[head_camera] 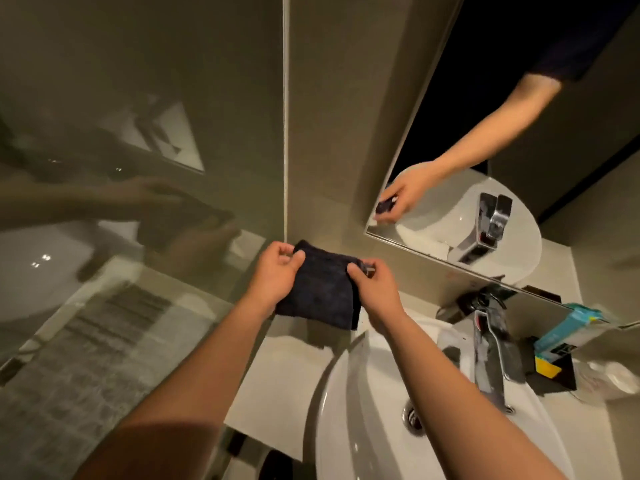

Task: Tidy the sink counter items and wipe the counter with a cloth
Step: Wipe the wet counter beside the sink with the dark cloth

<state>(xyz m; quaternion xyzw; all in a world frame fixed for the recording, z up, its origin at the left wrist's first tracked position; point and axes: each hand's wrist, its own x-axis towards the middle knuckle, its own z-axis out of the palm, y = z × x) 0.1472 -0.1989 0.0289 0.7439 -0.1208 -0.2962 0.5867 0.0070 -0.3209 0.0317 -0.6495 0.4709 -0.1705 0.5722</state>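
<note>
A dark navy cloth [322,292] hangs folded between both hands, held up above the back left corner of the counter [277,368]. My left hand [277,271] pinches its upper left edge. My right hand [374,289] pinches its upper right edge. The cloth's lower edge hangs free, just above the rim of the white basin [346,410].
A chrome tap [485,341] stands behind the basin. To its right a dark tray [554,379] holds a teal box [568,327] and a yellow item [547,367], with a clear plastic thing [609,379] beside it. A mirror [519,133] hangs on the wall above. Glass panel on the left.
</note>
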